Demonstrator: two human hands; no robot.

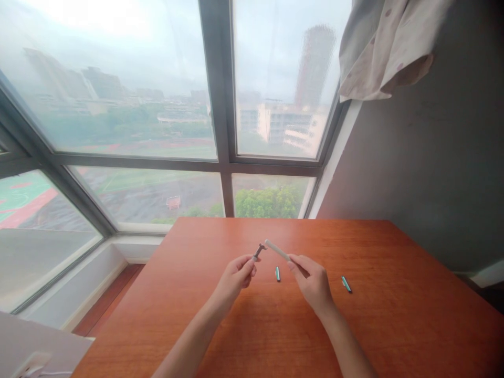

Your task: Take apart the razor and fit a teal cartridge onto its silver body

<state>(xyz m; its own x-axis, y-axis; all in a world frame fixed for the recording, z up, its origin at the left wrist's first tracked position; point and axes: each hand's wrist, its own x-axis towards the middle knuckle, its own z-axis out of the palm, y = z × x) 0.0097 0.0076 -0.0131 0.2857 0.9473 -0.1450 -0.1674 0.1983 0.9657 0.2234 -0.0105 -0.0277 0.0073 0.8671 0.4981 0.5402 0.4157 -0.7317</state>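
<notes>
Between the thumb and fingers of my left hand (240, 274) is a razor handle's neck piece (259, 251), dark, with a small forked head pointing up. My right hand (311, 278) grips a pale grey tube (277, 249), slanted up and to the left. The tube's far end is close to the forked head; whether they touch I cannot tell. A razor cartridge (277, 273), teal and black, lies on the table just left of my right hand. Another razor cartridge (346, 284) lies farther right. My fingers hide the lower ends of both held pieces.
The reddish-brown wooden table (189, 325) reaches up to the windows. Grey window frames (226, 105) rise behind it. A pale curtain (388, 52) hangs at upper right beside a dark grey wall (425, 173). A low white sill (134, 247) runs along the left.
</notes>
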